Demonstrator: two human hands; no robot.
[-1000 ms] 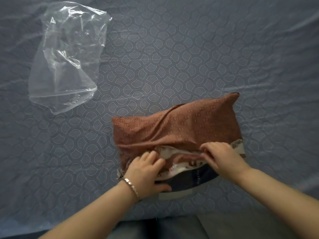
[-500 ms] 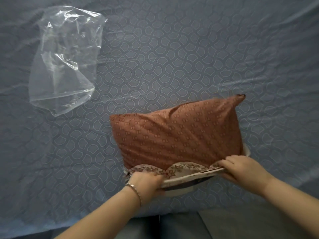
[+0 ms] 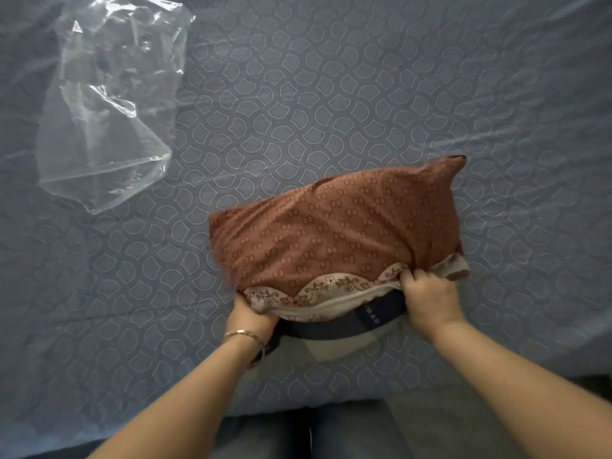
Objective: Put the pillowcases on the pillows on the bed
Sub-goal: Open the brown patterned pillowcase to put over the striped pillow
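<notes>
Pillowcase (image 3: 334,226) in brown, printed with small paired rings, sits near the middle of the bed (image 3: 331,94), a little to the right, and it covers most of the pillow (image 3: 384,308). We hold it by its near, open end with both hands. Our left hand (image 3: 250,318) grips the left part of the opening, its fingers curled into the pale floral border (image 3: 331,286) and mostly hidden under the cloth. Our right hand (image 3: 427,298) grips the right part of the same border, fingers (image 3: 412,276) clenched on a bunched fold of it. Between our hands the pillow's near end shows out of the opening: a dark blue band with a paler part below, resting on the bed close to its near edge. The far right corner of the pillowcase stands up in a point. A thin bracelet (image 3: 245,333) circles our left wrist. Far to the left, well apart from the pillow, a clear plastic bag (image 3: 106,104) lies crumpled on the bed.
</notes>
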